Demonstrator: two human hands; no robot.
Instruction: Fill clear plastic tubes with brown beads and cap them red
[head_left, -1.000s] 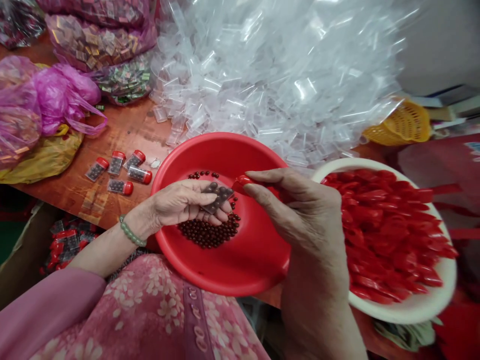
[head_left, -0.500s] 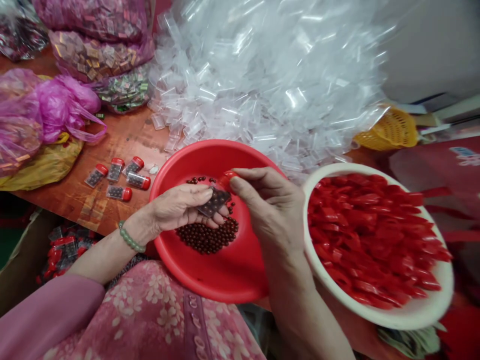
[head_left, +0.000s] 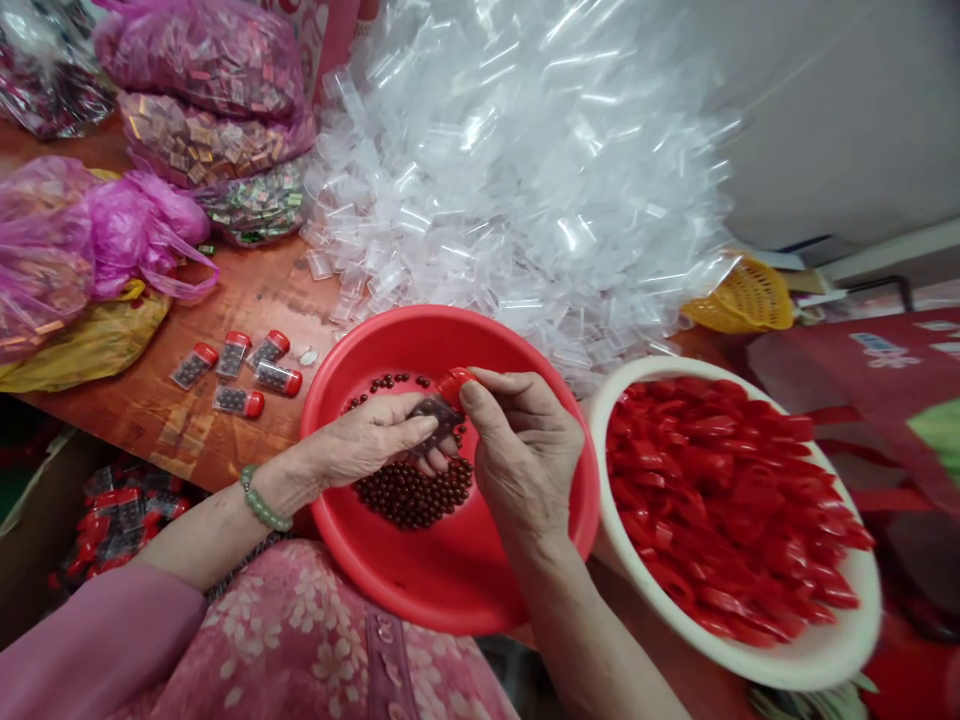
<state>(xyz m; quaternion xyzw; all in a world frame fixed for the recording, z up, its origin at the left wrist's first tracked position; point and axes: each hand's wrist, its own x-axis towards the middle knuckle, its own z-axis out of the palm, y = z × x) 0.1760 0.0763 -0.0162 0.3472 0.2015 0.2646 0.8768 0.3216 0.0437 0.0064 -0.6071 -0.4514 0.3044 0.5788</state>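
Above a red basin [head_left: 450, 605], my left hand [head_left: 375, 435] grips a small clear container [head_left: 433, 425] filled with dark brown balls. My right hand [head_left: 525, 440] pinches a red cap [head_left: 455, 382] between thumb and fingers, and the cap meets the container's upper end. Whether it is fully seated I cannot tell. Loose brown balls [head_left: 412, 495] lie in the basin below both hands. To the right, a white basin [head_left: 855, 640] holds a heap of red caps [head_left: 727, 500].
Several filled, red-capped containers [head_left: 238, 401] lie on the table [head_left: 150, 425] at left. A large pile of clear containers [head_left: 517, 180] rises behind the basin. Pink bags [head_left: 202, 60] stand back left, a yellow basket [head_left: 742, 295] back right. More capped containers [head_left: 120, 520] sit in a box lower left.
My right hand has brought the red cap down and left onto the container's end; before, there was a gap between them. The camera view has shifted slightly.
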